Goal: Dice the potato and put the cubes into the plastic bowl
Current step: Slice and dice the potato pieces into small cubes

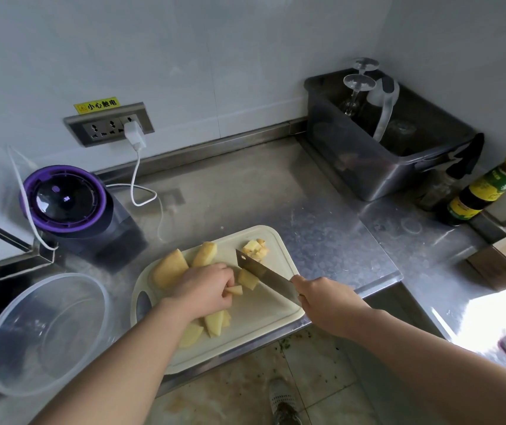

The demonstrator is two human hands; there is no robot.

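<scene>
Now my left hand (202, 289) curls round a potato strip (235, 290) on the cutting board (260, 314), and my right hand (328, 302) grips the knife (264, 273) fully closed. I should keep my fingertips tucked back and slice even widths. The plastic bowl (61, 332) sits empty, just left of the board.

Board (260, 314) at lower centre, potato pieces (170, 269) on it, knife (260, 271) over its right half, bowl (46, 332) lower left, appliance (67, 204) behind bowl, bin (368, 170) upper right, bottles (484, 190) at right edge.
</scene>
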